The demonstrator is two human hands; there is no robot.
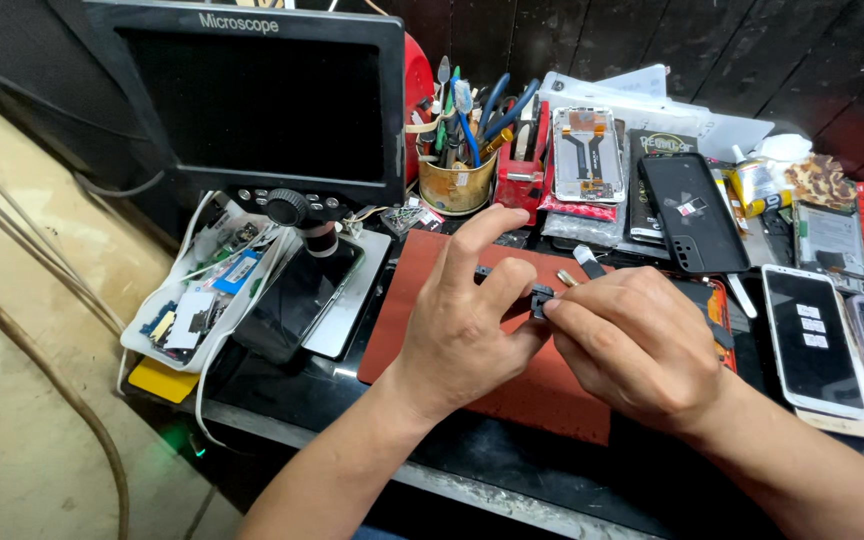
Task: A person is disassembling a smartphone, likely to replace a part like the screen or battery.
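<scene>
- Both hands are up over the red work mat, meeting just above its middle.
- The left hand has its thumb and bent fingers pinched on a small black part, with the index finger pointing up and away from the mat's far edge.
- The right hand is curled closed, its fingertips pressed on the same small black part from the other side; a brass-coloured tip pokes out just above its knuckles, and what it belongs to I cannot tell.
- So the part sits right between the two hands, lifted off the mat, not resting on it.
- Left of the mat: a digital microscope with a dark screen, a dark phone lying under its lens.
- Further left of the mat, a white tray full of small circuit boards and bits.
- Beyond the mat's far edge, a tin of tools bristling with tweezers and blue-handled pliers, a red holder just beside it.
- Also beyond the far edge, an opened phone frame with orange flex cables and a black phone back cover.
- Right of the mat, a white phone lies face up, with more phones close by at the bench edge.
</scene>
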